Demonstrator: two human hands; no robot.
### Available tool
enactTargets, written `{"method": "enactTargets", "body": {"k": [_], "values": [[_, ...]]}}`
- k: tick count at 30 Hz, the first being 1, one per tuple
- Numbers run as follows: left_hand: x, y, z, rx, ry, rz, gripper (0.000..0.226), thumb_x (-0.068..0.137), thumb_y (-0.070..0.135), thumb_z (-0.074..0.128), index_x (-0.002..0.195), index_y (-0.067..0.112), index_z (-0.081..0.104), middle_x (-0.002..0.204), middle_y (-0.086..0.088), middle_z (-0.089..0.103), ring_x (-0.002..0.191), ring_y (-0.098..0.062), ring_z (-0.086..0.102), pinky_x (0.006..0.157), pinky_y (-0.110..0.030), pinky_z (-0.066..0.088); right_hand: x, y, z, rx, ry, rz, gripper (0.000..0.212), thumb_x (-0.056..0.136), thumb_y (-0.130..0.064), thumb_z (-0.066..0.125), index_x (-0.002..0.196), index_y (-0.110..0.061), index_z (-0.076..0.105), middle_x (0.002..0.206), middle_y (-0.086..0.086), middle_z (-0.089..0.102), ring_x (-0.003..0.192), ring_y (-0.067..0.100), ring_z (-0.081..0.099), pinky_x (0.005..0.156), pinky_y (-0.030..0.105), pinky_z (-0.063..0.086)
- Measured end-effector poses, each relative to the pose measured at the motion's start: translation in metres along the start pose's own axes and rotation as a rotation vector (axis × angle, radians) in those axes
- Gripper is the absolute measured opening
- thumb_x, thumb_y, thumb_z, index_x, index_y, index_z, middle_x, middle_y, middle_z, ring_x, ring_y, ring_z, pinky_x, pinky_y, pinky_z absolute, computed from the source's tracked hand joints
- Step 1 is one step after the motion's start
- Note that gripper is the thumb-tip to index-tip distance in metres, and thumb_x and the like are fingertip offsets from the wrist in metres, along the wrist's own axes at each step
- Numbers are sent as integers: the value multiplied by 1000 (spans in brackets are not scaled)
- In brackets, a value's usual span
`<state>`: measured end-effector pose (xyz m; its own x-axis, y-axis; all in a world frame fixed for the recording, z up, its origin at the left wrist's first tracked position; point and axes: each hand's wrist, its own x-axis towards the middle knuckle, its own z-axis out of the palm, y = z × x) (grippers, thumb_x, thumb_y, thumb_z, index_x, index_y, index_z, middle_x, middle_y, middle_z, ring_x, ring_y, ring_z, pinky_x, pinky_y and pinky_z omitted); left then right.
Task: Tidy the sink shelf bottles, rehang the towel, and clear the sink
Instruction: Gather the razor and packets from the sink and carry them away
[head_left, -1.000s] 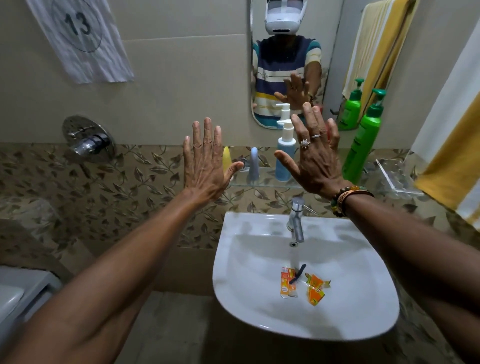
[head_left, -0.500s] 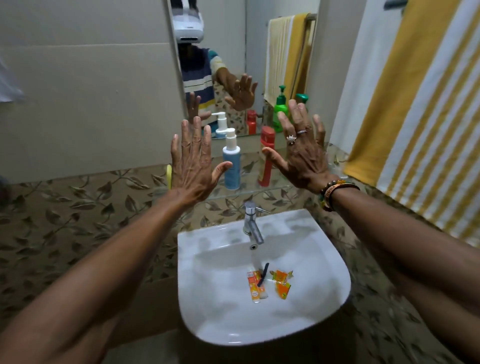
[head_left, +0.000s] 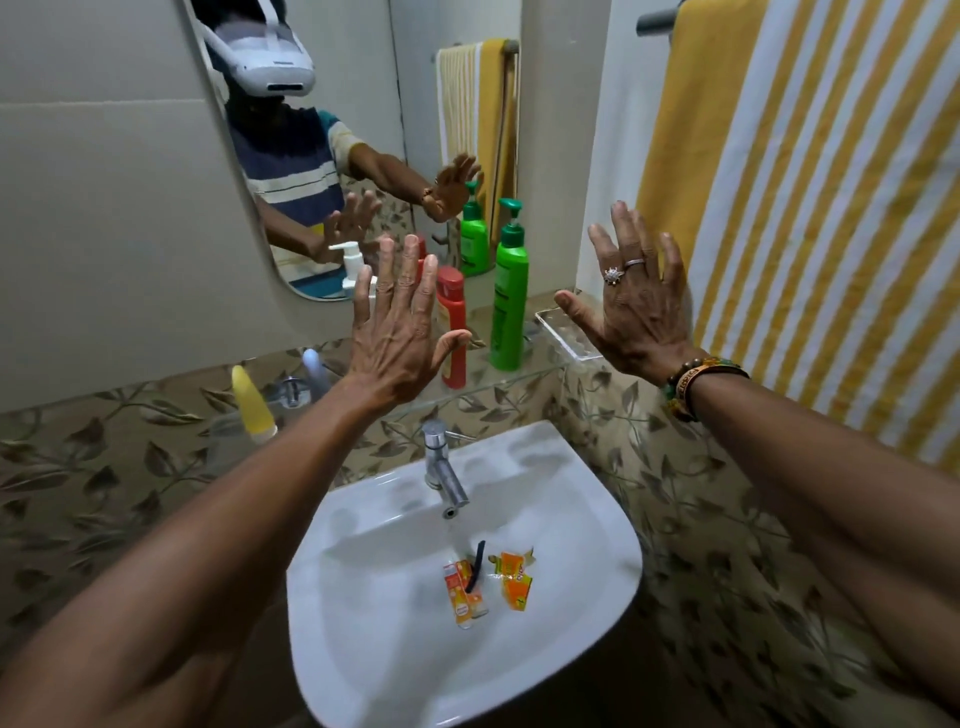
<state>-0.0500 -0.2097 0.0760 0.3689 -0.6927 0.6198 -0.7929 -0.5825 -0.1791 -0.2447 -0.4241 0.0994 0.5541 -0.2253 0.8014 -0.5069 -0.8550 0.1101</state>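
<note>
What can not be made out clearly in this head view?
Red bottle: head view, the left hand covers part of it.
Dark stick in the sink: head view, too small to identify.
Orange sachets: head view, print too small.
Striped towel: head view, cut off by top and right edges.

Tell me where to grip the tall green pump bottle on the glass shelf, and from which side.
Grip the tall green pump bottle round its straight body, about mid-height, coming from the front with the right hand. It stands upright, the red plastic bottle stands close on its left, and the narrow pump head would probably give a poor hold.
</note>
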Motion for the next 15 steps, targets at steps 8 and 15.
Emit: {"method": "enactTargets", "body": {"k": [8,15], "values": [[8,4,6,-4,1,-23,94,92,74,23,158,9,6,165,-17,-5,152,-33,-9,122,-51,-3,4,5,14,-17,24,-13,80,96,-69,27,151,-11,34,164,16,19,152,30,19,118,52,16],[1,-9,3,28,23,-40,93,92,74,22,157,9,8,165,-19,0,152,-36,-4,121,-53,1,7,-6,21,44,-27,-30,80,97,-68,30,153,-11,28,165,15,14,153,29,13,120,55,13]]}}
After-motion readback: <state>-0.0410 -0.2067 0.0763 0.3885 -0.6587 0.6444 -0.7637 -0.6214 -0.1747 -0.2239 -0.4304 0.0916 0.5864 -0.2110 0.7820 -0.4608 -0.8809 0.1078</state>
